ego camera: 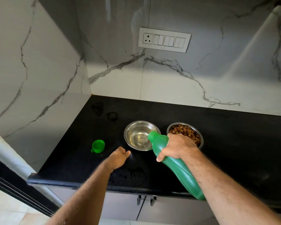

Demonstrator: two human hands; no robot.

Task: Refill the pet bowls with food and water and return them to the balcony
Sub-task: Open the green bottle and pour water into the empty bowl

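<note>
Two steel bowls stand side by side on the black counter (234,140). The left bowl (137,135) holds some clear water. The right bowl (183,132) is full of brown kibble. My right hand (178,147) grips a green plastic bottle (177,164), tilted with its open mouth over the water bowl's right rim. My left hand (118,157) rests on the counter just left of the water bowl, fingers loosely curled and holding nothing. The bottle's green cap (97,146) lies upside down on the counter to the left.
Marble walls close the counter at the left and back. A white switch panel (164,40) with a socket sits on the back wall. Wet marks show on the counter near the back left and the front edge. Cabinet doors with dark handles (146,200) are below.
</note>
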